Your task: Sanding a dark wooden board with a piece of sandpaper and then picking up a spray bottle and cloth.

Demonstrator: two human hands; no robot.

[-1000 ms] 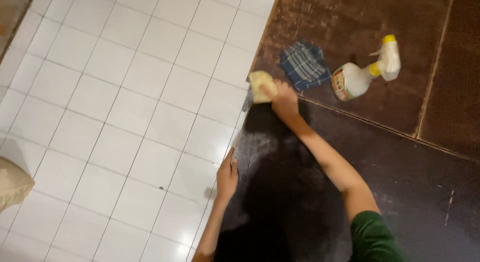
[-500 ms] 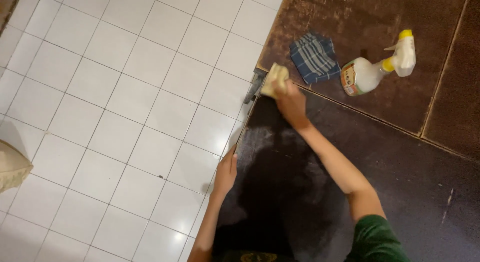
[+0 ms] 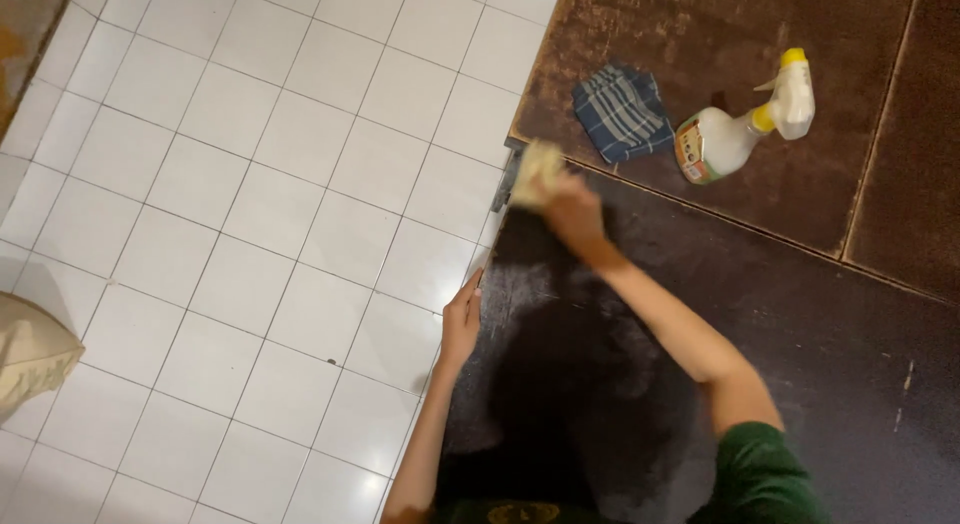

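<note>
Two hands at work, and each has its own job. Right hand (image 3: 572,209), arm stretched toward the upper middle of the frame, has its fingers clenched around a pale yellow sponge (image 3: 536,172), pressing it down at the far corner of the dark board (image 3: 800,344), right on the edge where it meets the white tiled floor (image 3: 250,184). Left hand (image 3: 462,322) sits lower down, fingers hooked over the board's left edge (a bracing grip, by the look of it, steadying the body for that long reach). A hazy, smeared patch shows on the board between the two hands. Up in the upper right, parked on the brown panel (image 3: 700,34) within arm's reach, lie a folded blue checked cloth (image 3: 622,114) and a spray bottle (image 3: 740,134) on its side, just beside each other.
</note>
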